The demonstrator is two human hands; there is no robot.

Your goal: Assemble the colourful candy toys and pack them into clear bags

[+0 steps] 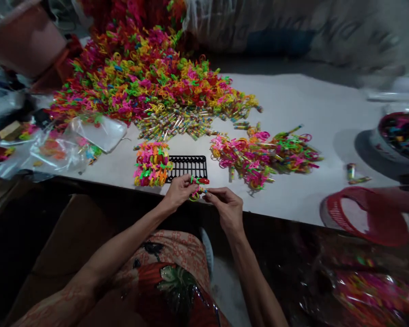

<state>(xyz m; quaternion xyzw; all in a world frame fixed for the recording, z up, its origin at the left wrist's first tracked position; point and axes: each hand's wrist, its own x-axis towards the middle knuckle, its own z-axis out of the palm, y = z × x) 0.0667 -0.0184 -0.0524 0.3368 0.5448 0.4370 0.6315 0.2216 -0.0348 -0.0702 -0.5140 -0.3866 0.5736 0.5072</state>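
My left hand [180, 191] is closed on small bright plastic pieces, among them a red and a green one, at the table's front edge. My right hand [229, 208] pinches the end of a small printed tube with a coloured plastic topper [195, 196], which spans the gap between both hands. Just beyond the fingers lies a black slotted rack [190, 167]. Its left part lies beside neat rows of coloured plastic toppers [152, 164]. Fingers hide part of the held pieces.
A large heap of coloured plastic pieces [139, 77] covers the back left, with printed tubes [180, 122] before it. Another pile [266, 156] lies right of the rack. Plastic bags [102, 131] are at left; a filled bowl [400, 136] and a red-rimmed container [347, 213] stand at right.
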